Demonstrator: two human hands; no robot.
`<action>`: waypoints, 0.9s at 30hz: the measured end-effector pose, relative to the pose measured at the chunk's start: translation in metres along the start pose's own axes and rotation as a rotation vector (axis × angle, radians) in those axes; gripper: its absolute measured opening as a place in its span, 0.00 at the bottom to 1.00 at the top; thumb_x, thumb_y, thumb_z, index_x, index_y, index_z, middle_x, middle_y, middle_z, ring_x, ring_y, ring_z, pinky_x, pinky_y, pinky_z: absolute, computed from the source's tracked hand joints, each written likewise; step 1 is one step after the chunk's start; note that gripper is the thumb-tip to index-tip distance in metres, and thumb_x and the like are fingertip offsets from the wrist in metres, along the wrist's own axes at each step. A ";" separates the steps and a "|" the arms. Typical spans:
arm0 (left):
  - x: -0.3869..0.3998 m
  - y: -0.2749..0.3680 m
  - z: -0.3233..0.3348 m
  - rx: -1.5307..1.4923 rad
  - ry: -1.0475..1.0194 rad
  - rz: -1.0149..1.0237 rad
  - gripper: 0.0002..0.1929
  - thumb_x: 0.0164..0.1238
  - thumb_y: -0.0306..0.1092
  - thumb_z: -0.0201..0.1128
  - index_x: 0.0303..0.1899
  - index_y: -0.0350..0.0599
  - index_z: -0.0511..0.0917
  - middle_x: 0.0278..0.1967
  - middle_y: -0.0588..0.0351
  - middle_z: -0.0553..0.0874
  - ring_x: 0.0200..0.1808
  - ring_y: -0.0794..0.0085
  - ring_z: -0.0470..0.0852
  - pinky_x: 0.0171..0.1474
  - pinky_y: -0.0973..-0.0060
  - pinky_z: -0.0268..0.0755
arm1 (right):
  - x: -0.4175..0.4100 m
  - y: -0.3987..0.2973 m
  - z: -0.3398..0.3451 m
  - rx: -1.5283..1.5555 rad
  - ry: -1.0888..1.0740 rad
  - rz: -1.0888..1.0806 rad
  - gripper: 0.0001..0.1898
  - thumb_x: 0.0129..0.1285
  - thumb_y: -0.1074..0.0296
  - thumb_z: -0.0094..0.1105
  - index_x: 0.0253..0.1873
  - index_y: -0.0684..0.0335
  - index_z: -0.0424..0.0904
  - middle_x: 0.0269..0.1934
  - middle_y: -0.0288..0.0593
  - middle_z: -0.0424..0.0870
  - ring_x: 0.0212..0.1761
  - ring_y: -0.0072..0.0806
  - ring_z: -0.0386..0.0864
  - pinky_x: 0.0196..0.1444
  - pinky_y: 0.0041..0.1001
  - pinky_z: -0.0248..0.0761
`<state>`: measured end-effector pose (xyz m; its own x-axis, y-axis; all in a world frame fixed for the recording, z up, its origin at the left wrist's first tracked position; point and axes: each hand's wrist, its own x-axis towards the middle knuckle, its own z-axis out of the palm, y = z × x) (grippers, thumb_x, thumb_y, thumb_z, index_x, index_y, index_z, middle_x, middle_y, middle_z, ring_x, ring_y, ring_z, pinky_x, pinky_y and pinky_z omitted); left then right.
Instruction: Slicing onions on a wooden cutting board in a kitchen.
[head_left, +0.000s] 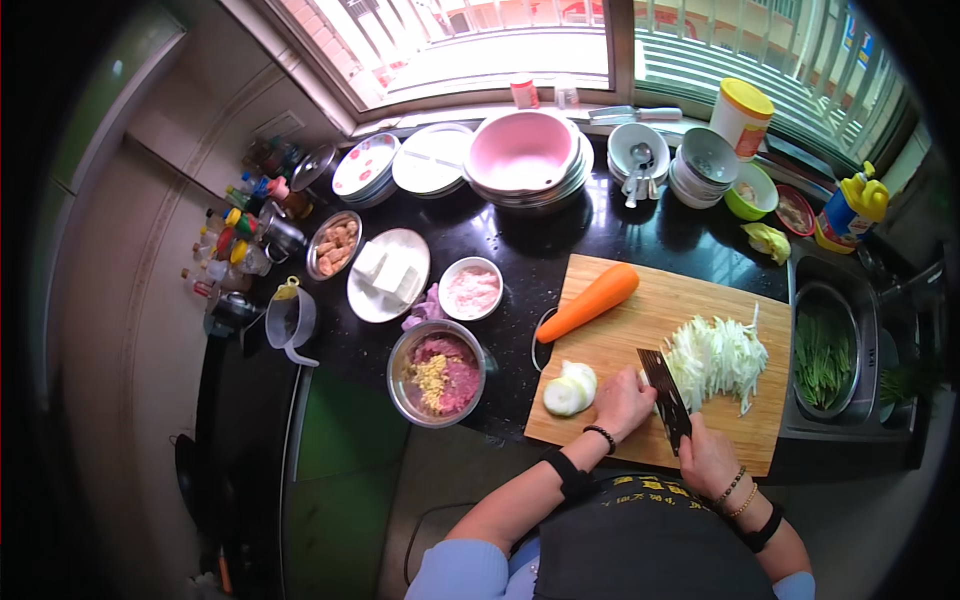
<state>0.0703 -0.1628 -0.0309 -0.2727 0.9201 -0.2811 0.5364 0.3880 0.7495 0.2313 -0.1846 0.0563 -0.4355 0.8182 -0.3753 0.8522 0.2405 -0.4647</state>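
On a wooden cutting board (592, 292), my right hand (709, 454) grips a cleaver (664, 397) with a dark blade. My left hand (625, 405) lies just left of the blade, its fingers curled against a pale vegetable piece that they mostly hide. Right of the blade is a heap of shredded pale green vegetable (716, 360). Thick pale vegetable pieces (570, 388) rest left of my left hand. A peeled carrot (589, 302) lies slanted across the board's upper left part.
Left of the board stand a steel bowl of minced meat (396, 401), a small bowl of pale pink paste (471, 311) and a plate of white blocks (366, 309). Stacked bowls (525, 154) line the back. On the right, a sink (866, 322) holds a basin of green vegetables (821, 360).
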 end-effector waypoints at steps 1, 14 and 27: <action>0.000 0.000 0.000 0.004 0.006 -0.007 0.09 0.48 0.36 0.60 0.23 0.39 0.74 0.22 0.44 0.80 0.29 0.52 0.80 0.34 0.61 0.71 | 0.002 -0.003 0.002 0.003 -0.006 -0.008 0.10 0.59 0.68 0.47 0.41 0.67 0.63 0.21 0.59 0.76 0.26 0.56 0.75 0.30 0.50 0.66; -0.002 -0.001 -0.007 -0.042 -0.038 -0.011 0.07 0.49 0.34 0.58 0.25 0.40 0.75 0.25 0.44 0.81 0.33 0.51 0.80 0.38 0.60 0.71 | 0.007 -0.001 0.007 0.022 0.078 -0.045 0.10 0.58 0.69 0.48 0.40 0.68 0.63 0.20 0.61 0.75 0.25 0.57 0.74 0.29 0.49 0.66; -0.002 -0.003 -0.004 -0.081 0.009 0.064 0.07 0.47 0.33 0.59 0.23 0.39 0.74 0.21 0.44 0.80 0.28 0.52 0.80 0.34 0.61 0.71 | 0.014 0.003 0.019 0.066 0.074 -0.005 0.09 0.58 0.69 0.48 0.39 0.68 0.63 0.19 0.61 0.74 0.25 0.57 0.74 0.29 0.50 0.65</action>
<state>0.0660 -0.1659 -0.0303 -0.2472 0.9423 -0.2258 0.4866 0.3223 0.8120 0.2230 -0.1824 0.0347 -0.4151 0.8538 -0.3141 0.8283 0.2118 -0.5187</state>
